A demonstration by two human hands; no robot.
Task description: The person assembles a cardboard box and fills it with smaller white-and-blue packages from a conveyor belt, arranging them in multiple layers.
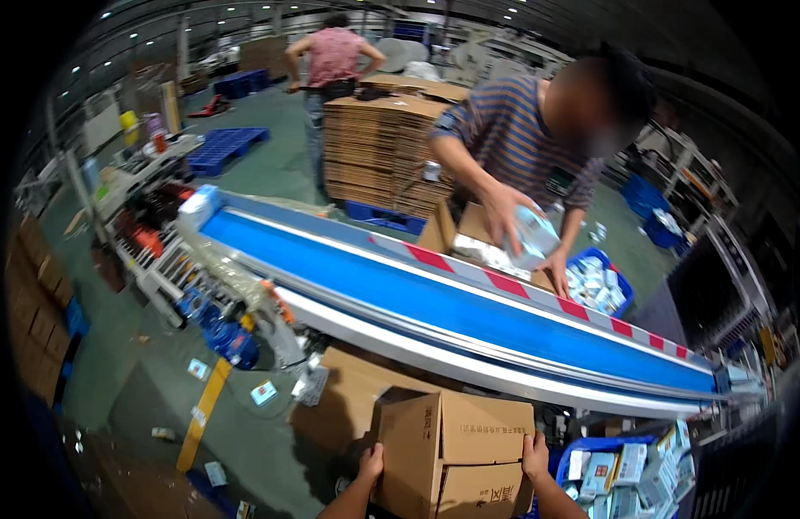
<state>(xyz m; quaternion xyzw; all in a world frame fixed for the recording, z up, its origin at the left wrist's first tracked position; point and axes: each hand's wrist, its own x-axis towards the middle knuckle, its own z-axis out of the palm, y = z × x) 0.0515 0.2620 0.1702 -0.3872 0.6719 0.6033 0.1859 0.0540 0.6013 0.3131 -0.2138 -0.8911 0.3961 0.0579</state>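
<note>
A brown cardboard box [482, 426] with dark print stands in front of me at the lower middle, its top flaps folded inward and meeting at a seam. My left hand [371, 465] is closed on its left side. On the opposite side my right hand [534, 456] grips the box near the right edge, thumb up along the flap. What lies inside the box is hidden. Just right of my right forearm, a blue crate [566, 457] holds several small light-blue packs [632, 463].
A blue conveyor belt [400, 290] runs across, with a red-and-white striped rail [504, 284]. Beyond it a co-worker [512, 121] handles light-blue packs over an open carton [439, 232]. Flat cardboard stacks [378, 143] stand behind. Loose packs [264, 394] lie on the floor at left.
</note>
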